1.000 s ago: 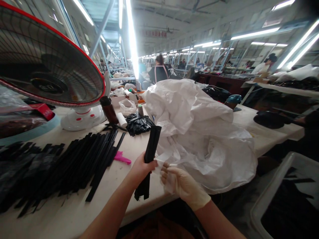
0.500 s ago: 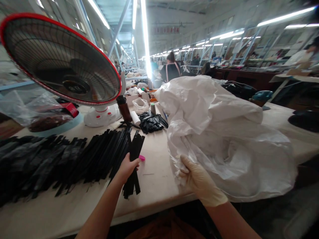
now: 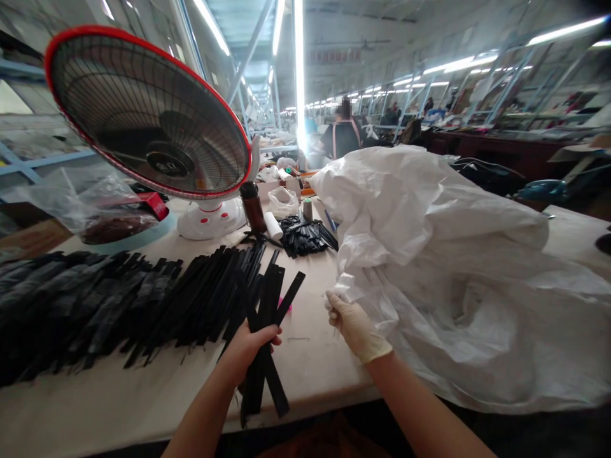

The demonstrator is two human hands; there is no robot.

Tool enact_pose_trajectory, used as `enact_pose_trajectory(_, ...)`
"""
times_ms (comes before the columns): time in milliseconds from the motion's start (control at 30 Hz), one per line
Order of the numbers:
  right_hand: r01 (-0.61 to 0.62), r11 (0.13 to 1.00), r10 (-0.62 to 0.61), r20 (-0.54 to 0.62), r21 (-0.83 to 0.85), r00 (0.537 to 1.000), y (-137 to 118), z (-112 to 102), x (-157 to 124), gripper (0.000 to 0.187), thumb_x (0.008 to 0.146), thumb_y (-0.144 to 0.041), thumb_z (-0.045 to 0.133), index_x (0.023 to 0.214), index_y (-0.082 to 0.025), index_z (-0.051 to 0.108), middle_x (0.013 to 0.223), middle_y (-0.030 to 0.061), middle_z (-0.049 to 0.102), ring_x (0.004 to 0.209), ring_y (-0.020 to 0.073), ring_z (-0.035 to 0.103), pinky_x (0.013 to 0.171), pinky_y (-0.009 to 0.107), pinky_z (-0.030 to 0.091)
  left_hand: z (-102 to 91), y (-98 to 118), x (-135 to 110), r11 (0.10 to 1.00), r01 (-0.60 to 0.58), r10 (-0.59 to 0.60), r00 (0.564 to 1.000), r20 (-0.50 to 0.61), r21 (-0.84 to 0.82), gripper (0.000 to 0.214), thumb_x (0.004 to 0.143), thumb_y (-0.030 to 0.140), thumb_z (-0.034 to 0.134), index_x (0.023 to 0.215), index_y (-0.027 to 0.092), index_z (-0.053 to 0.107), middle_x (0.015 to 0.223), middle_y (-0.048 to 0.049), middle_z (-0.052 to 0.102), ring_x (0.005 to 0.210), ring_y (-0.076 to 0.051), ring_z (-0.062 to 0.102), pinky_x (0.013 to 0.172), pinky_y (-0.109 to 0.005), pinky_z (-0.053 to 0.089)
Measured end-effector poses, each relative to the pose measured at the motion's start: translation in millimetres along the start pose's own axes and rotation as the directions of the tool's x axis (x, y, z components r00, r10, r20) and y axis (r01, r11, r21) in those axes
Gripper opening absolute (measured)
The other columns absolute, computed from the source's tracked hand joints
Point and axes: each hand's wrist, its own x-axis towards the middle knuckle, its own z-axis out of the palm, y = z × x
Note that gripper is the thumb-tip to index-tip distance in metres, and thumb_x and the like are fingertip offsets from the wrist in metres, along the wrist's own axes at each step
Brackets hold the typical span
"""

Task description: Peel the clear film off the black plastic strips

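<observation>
My bare left hand (image 3: 248,348) is closed round a small bunch of long black strips (image 3: 267,318), which fan out above and below the fist over the table's front edge. My right hand (image 3: 354,326), in a cream glove, has its fingers pinched together at the near edge of a big crumpled white plastic bag (image 3: 443,254). What the gloved fingers hold is too small to make out. A wide heap of the same black strips (image 3: 119,305) lies on the table to the left of my left hand.
A red-rimmed desk fan (image 3: 153,121) stands at the back left of the pale table (image 3: 305,362). Beside it are a dark bottle (image 3: 252,207), a short bundle of black strips (image 3: 308,236) and a clear bag (image 3: 90,203). A person stands further back along the line.
My left hand has carried the bunch of strips left, from beside the bag to the heap, and the strips have fanned apart. My gloved right hand slid along the bag's near edge.
</observation>
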Motion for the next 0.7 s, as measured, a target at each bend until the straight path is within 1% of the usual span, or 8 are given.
enact_pose_trajectory(100, 0.006, 1.0, -0.006, -0.002, 0.028, 1.0, -3, -5, 3, 0.043, 0.049, -0.046, 0.082, 0.063, -0.017, 0.053, 0.051, -0.0056, 0.052, 0.042, 0.0039, 0.038, 0.04, 0.017, 0.026, -2.3, 3, -14, 0.997, 0.012, -0.015, 0.999, 0.031, 0.079, 0.023, 0.065, 0.035, 0.067, 0.065, 0.014, 0.058, 0.052, -0.0012, 0.061, 0.047, -0.012, 0.05, 0.044, -0.022, 0.035)
enact_pose_trajectory(200, 0.024, 0.999, -0.023, -0.012, 0.045, 1.0, -6, -5, 5, 0.042, 0.051, -0.046, 0.082, 0.064, -0.017, 0.054, 0.053, -0.0045, 0.054, 0.042, 0.0046, 0.04, 0.041, 0.018, 0.027, -0.4, 6, -28, 0.989, -0.013, -0.005, 0.993, 0.122, 0.149, 0.024, 0.067, 0.038, 0.064, 0.061, 0.015, 0.056, 0.047, 0.0011, 0.057, 0.045, -0.011, 0.047, 0.045, -0.022, 0.032)
enact_pose_trajectory(267, 0.035, 0.999, -0.034, -0.032, 0.023, 0.999, -6, -4, 5, 0.041, 0.053, -0.046, 0.081, 0.063, -0.017, 0.055, 0.054, -0.0036, 0.055, 0.044, 0.0056, 0.041, 0.041, 0.019, 0.028, 1.4, 8, -34, 0.985, -0.008, -0.025, 0.982, 0.189, 0.174, 0.023, 0.068, 0.037, 0.062, 0.061, 0.016, 0.056, 0.046, 0.0019, 0.056, 0.045, -0.011, 0.046, 0.045, -0.022, 0.031)
enact_pose_trajectory(333, 0.064, 0.997, -0.066, -0.036, -0.033, 0.997, -6, -3, 4, 0.039, 0.054, -0.047, 0.079, 0.062, -0.018, 0.055, 0.053, -0.0035, 0.054, 0.044, 0.0068, 0.041, 0.042, 0.021, 0.028, 2.2, 9, -36, 0.984, -0.002, -0.038, 0.975, 0.217, 0.18, 0.02, 0.068, 0.034, 0.061, 0.061, 0.016, 0.055, 0.045, 0.0027, 0.054, 0.044, -0.011, 0.045, 0.045, -0.022, 0.03)
enact_pose_trajectory(467, 0.207, 0.939, -0.219, -0.013, -0.275, 0.976, -11, -3, -4, 0.036, 0.063, -0.048, 0.071, 0.051, -0.019, 0.053, 0.044, -0.0043, 0.046, 0.043, 0.0089, 0.039, 0.044, 0.024, 0.027, -0.8, 8, -31, 0.975, 0.011, -0.06, 0.975, 0.215, 0.22, 0.017, 0.066, 0.031, 0.061, 0.062, 0.018, 0.053, 0.044, 0.0038, 0.054, 0.044, -0.012, 0.047, 0.045, -0.022, 0.032)
enact_pose_trajectory(533, 0.261, 0.886, -0.272, 0.026, -0.384, 0.962, -16, -4, -10, 0.031, 0.067, -0.046, 0.068, 0.054, -0.019, 0.058, 0.043, -0.0041, 0.046, 0.043, 0.0095, 0.039, 0.045, 0.025, 0.026, -3.5, 7, -28, 0.963, 0.003, -0.057, 0.98, 0.192, 0.27, 0.016, 0.067, 0.031, 0.06, 0.062, 0.018, 0.052, 0.045, 0.0036, 0.054, 0.045, -0.012, 0.048, 0.046, -0.023, 0.032)
enact_pose_trajectory(633, 0.292, 0.851, -0.28, 0.092, -0.437, 0.955, -22, -8, -17, 0.027, 0.071, -0.045, 0.064, 0.063, -0.019, 0.064, 0.043, -0.0045, 0.047, 0.044, 0.0097, 0.039, 0.047, 0.025, 0.027, -5.9, 4, -27, 0.951, -0.053, -0.002, 0.985, 0.175, 0.306, 0.014, 0.068, 0.029, 0.06, 0.063, 0.018, 0.052, 0.047, 0.0041, 0.053, 0.047, -0.013, 0.05, 0.047, -0.023, 0.035)
enact_pose_trajectory(700, 0.299, 0.852, -0.276, 0.117, -0.431, 0.954, -23, -8, -20, 0.033, 0.072, -0.048, 0.062, 0.056, -0.019, 0.06, 0.042, -0.0045, 0.045, 0.043, 0.0092, 0.037, 0.048, 0.025, 0.027, -6.1, 2, -29, 0.95, -0.089, 0.033, 0.982, 0.184, 0.3, 0.013, 0.068, 0.028, 0.059, 0.064, 0.019, 0.051, 0.048, 0.0053, 0.052, 0.047, -0.013, 0.051, 0.047, -0.023, 0.036)
